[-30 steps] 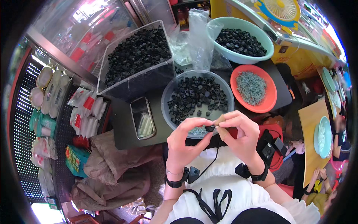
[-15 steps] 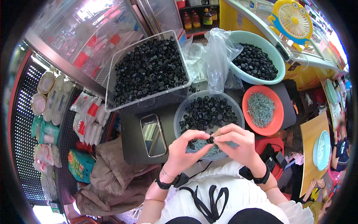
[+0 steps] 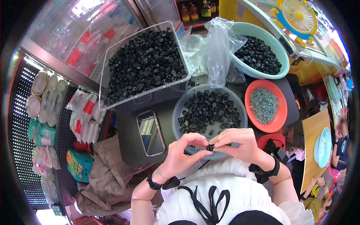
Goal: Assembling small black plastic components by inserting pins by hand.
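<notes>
My left hand (image 3: 184, 150) and my right hand (image 3: 240, 145) meet over the near rim of a round translucent tub (image 3: 243, 112). Both pinch one small black plastic part (image 3: 210, 147) between thumb and fingertips; its exact kind is too small to make out. Inside the tub lie many similar black plastic caps (image 3: 210, 108), with some thin silvery screws at the near side, mostly covered by my hands. Right of the tub, an orange-red plate (image 3: 278, 119) carries a heap of grey screws (image 3: 264, 105).
A large clear bin (image 3: 144, 98) full of black parts stands at the back left. Behind the tub are a plastic bag (image 3: 219, 52) and a pale green basin (image 3: 282, 71) of black caps. A phone (image 3: 150, 134) lies left of the tub. At far right, another person sits near a wooden table (image 3: 314, 150).
The view has shifted slightly, so the tub and bins sit higher in it. My hands have drawn a little nearer my body, still pinching the small black part.
</notes>
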A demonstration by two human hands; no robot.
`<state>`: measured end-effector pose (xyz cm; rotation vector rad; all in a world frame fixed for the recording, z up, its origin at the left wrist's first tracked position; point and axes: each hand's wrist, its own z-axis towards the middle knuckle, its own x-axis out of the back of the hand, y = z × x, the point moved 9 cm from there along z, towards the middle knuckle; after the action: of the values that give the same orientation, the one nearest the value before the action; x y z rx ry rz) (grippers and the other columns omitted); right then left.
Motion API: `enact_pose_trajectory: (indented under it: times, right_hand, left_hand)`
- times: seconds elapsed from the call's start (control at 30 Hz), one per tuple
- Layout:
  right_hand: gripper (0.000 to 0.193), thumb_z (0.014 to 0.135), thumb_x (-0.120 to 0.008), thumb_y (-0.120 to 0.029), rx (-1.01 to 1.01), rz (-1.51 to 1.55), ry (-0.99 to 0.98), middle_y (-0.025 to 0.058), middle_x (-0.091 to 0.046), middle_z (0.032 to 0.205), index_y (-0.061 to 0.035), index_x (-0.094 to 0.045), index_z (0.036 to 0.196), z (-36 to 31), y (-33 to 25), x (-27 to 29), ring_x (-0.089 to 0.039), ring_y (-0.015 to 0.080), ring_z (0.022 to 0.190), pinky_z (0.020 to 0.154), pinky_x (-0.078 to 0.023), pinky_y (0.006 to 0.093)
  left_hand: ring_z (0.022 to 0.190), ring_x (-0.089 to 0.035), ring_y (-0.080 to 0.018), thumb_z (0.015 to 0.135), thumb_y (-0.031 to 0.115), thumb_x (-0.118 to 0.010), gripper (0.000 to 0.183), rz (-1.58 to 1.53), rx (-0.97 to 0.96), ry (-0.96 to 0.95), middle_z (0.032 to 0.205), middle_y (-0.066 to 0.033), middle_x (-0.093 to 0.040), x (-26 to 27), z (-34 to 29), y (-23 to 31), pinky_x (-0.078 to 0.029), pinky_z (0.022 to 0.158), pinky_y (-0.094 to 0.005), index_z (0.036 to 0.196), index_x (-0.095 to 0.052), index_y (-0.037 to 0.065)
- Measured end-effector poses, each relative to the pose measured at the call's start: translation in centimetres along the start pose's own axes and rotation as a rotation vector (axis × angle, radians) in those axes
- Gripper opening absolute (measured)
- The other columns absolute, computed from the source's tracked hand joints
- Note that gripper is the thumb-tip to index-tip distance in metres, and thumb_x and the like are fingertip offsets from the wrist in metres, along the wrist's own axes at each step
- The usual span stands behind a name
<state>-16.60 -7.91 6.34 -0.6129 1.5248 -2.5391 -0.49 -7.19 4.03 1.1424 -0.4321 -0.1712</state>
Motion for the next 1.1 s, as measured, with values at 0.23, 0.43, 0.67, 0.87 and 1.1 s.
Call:
enact_pose_trajectory:
  times: [0.23, 0.43, 0.67, 0.87, 1.1]
  right_hand:
    - [0.021, 0.077, -0.081, 0.004, -0.025, -0.006, 0.063, 0.0098, -0.075, 0.098, -0.0037, -0.074, 0.095, -0.1, 0.4, 0.3, -0.074, 0.0209, 0.087, 0.075, -0.059, 0.0307]
    - [0.024, 0.076, -0.080, 0.005, -0.010, 0.005, 0.102, 0.0099, -0.072, 0.099, -0.0033, -0.071, 0.097, 0.3, 0.5, -0.5, -0.072, 0.0215, 0.088, 0.077, -0.058, 0.0310]
    - [0.026, 0.076, -0.079, 0.005, 0.017, 0.029, 0.200, 0.0111, -0.071, 0.101, -0.0028, -0.069, 0.099, 0.7, 0.9, -1.2, -0.072, 0.0218, 0.089, 0.078, -0.058, 0.0320]
    - [0.035, 0.071, -0.077, 0.010, -0.053, 0.075, 0.264, 0.0106, -0.069, 0.103, -0.0042, -0.072, 0.102, 0.0, 1.9, 0.7, -0.071, 0.0216, 0.094, 0.079, -0.059, 0.0321]
    - [0.029, 0.072, -0.081, 0.007, 0.082, -0.113, 0.210, 0.0107, -0.067, 0.101, -0.0016, -0.073, 0.099, 0.2, -1.3, -0.1, -0.070, 0.0237, 0.089, 0.074, -0.059, 0.0339]
  left_hand:
    - [0.098, -0.072, -0.0187, 0.081, -0.006, -0.082, 0.047, -0.015, 0.145, 0.043, 0.109, -0.0132, -0.070, -0.3, 0.5, 0.2, -0.059, 0.088, -0.0318, 0.120, -0.056, -0.001]
    - [0.097, -0.071, -0.0184, 0.077, -0.006, -0.083, 0.050, 0.066, 0.113, 0.090, 0.109, -0.0124, -0.070, 0.2, 0.4, 0.3, -0.059, 0.087, -0.0320, 0.120, -0.058, 0.000]
    - [0.102, -0.069, -0.0192, 0.074, -0.012, -0.081, 0.053, -0.044, 0.099, 0.229, 0.111, -0.0128, -0.067, 1.0, -0.3, -1.6, -0.059, 0.088, -0.0333, 0.120, -0.056, 0.001]
    - [0.102, -0.068, -0.0201, 0.075, -0.015, -0.078, 0.054, 0.027, 0.034, 0.292, 0.116, -0.0150, -0.063, 1.8, -0.2, -0.9, -0.058, 0.090, -0.0336, 0.119, -0.053, 0.002]
    - [0.102, -0.069, -0.0220, 0.076, -0.015, -0.078, 0.057, 0.003, -0.015, 0.252, 0.115, -0.0177, -0.065, 1.0, -0.2, -0.4, -0.058, 0.089, -0.0347, 0.123, -0.050, 0.003]
